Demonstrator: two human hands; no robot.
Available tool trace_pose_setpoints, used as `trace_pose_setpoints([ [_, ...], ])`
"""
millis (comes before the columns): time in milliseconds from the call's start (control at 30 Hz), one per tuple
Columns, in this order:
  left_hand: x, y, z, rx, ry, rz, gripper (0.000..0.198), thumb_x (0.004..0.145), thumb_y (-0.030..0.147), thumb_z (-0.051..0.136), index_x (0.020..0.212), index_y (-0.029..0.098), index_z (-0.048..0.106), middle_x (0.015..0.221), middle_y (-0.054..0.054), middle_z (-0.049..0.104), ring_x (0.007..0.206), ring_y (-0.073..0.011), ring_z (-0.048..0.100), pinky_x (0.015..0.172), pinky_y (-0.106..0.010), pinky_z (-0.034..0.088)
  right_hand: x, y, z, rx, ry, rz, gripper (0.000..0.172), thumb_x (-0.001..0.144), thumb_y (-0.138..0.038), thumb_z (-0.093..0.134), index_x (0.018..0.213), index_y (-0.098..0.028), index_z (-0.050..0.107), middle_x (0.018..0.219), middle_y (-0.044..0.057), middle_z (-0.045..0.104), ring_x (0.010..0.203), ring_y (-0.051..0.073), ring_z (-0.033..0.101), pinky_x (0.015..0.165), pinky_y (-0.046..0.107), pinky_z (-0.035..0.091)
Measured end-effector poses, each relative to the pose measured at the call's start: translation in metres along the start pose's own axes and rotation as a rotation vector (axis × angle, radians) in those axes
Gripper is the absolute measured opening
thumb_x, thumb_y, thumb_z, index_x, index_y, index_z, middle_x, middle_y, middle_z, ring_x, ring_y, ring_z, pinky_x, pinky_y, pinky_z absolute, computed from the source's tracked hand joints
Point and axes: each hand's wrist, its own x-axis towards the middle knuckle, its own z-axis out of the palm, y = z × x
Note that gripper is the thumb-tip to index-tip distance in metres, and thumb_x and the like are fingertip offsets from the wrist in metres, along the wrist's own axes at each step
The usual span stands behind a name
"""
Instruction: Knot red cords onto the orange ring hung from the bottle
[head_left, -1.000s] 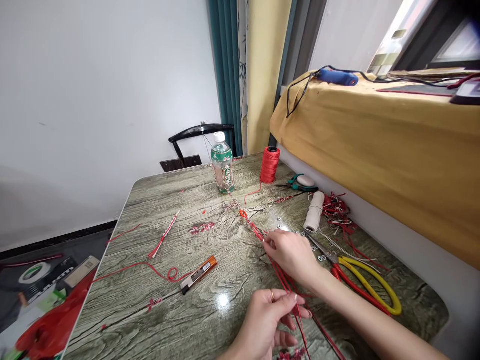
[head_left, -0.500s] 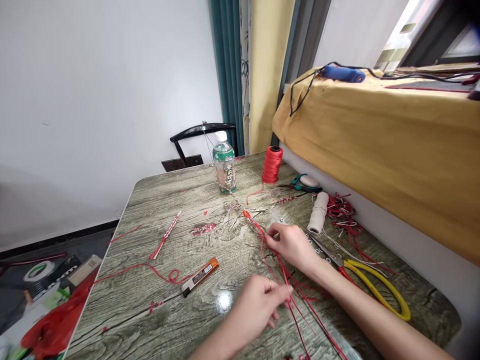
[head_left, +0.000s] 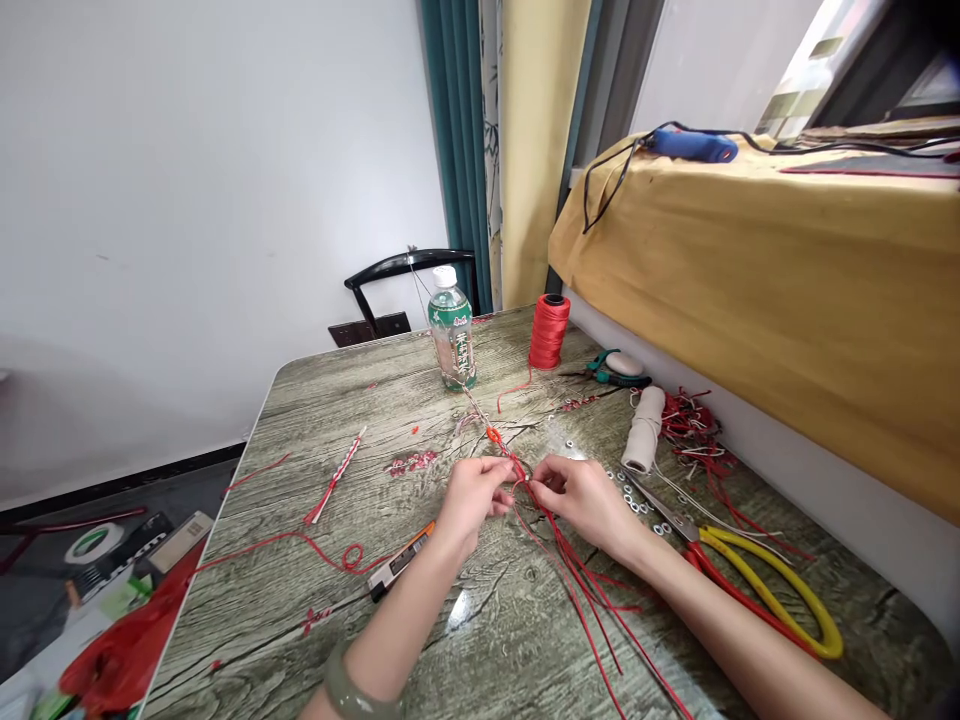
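My left hand (head_left: 480,497) pinches the red cord just below the braided part, its fingertips close to those of my right hand (head_left: 571,492), which also grips the cord. The red braid (head_left: 496,437) runs from between my hands up to a thin string tied around the green-labelled bottle (head_left: 453,335). Several loose red cords (head_left: 577,570) trail from my fingers toward the near edge of the table.
Scissors (head_left: 765,590), small metal rings (head_left: 634,497), a white thread roll (head_left: 643,430), green-handled pliers (head_left: 616,370) and a red spool (head_left: 549,332) are on the right. A box cutter (head_left: 397,565) and a short braid (head_left: 337,474) lie left.
My left hand has moved up from the lower cords to the braid, beside my right hand. My right hand stays near the same place. The view has shifted slightly.
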Motion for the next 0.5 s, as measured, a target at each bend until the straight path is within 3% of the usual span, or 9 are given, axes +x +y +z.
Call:
trace_pose_setpoints([
  [167,0.002,0.003,0.003,-0.125,0.026,-0.041,0.015,0.071,0.015,0.053,0.084,0.009,0.059,0.076,-0.005,0.062,0.039,-0.0009,0.044,0.039,-0.015,0.036,0.000,-0.002,-0.001,0.039,-0.027,-0.010,0.017,0.075,-0.023,0.043,0.070,-0.017,0.058,0.063,-0.001,0.061,0.055,0.011,0.052,0.054,0.019,0.035],
  [333,0.005,0.001,0.001,-0.152,0.011,-0.053,0.018,0.065,0.019,0.061,0.080,0.009,0.061,0.055,0.003,0.050,0.037,-0.0011,0.041,0.037,-0.014,0.032,0.000,-0.002,-0.006,0.040,-0.045,-0.015,0.018,0.075,-0.025,0.044,0.070,-0.018,0.059,0.064,-0.001,0.062,0.056,0.011,0.053,0.055,0.019,0.035],
  [500,0.006,0.000,0.000,-0.155,-0.013,-0.049,0.021,0.063,0.021,0.063,0.080,0.009,0.060,0.056,0.003,0.050,0.038,-0.0012,0.041,0.037,-0.014,0.032,0.014,0.001,-0.018,-0.004,0.018,0.028,0.023,0.078,-0.027,0.040,0.071,-0.017,0.061,0.064,0.001,0.062,0.056,0.012,0.053,0.054,0.021,0.035],
])
